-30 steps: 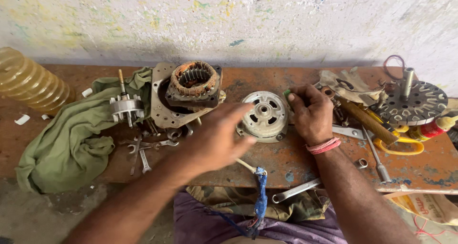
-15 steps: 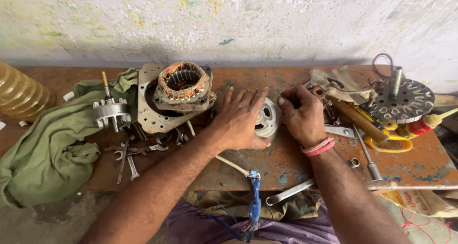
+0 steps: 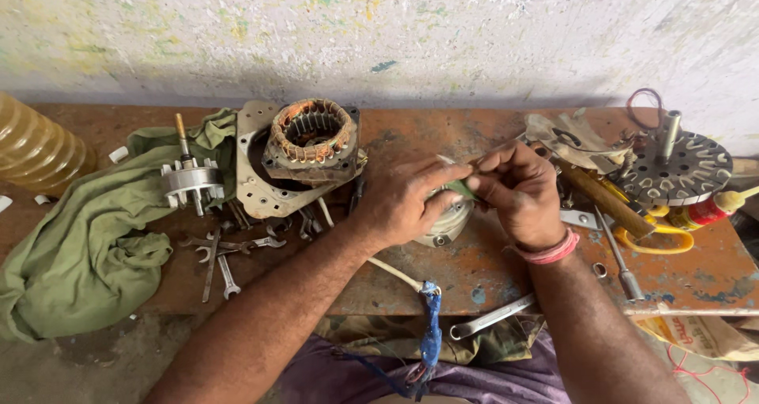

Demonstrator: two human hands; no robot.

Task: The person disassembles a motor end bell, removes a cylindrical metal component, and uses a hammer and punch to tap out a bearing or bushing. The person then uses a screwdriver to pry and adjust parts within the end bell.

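Note:
My left hand (image 3: pixel 403 202) and my right hand (image 3: pixel 518 194) meet at the middle of the rusty bench (image 3: pixel 490 266). Their fingertips pinch a small green piece (image 3: pixel 458 188) between them. Directly under the hands lies a round metal motor end cover (image 3: pixel 449 224), mostly hidden by my left hand. A pink band circles my right wrist. To the left, a stator with copper windings (image 3: pixel 310 135) sits on a square metal mounting plate (image 3: pixel 251 192).
A rotor with a shaft (image 3: pixel 188 179) rests on a green cloth (image 3: pixel 79 246), with small wrenches (image 3: pixel 221 254) beside it. A yellow ribbed bottle (image 3: pixel 35 151) stands far left. On the right are a slotted round disc (image 3: pixel 680 167), screwdriver (image 3: pixel 618 250) and oil bottle (image 3: pixel 711 210). A spanner (image 3: pixel 490 317) and blue-taped cable (image 3: pixel 429 333) lie at the front edge.
My left hand moved right from the open bench onto the round cover. Both hands now pinch the green piece together above it. The view shifted slightly.

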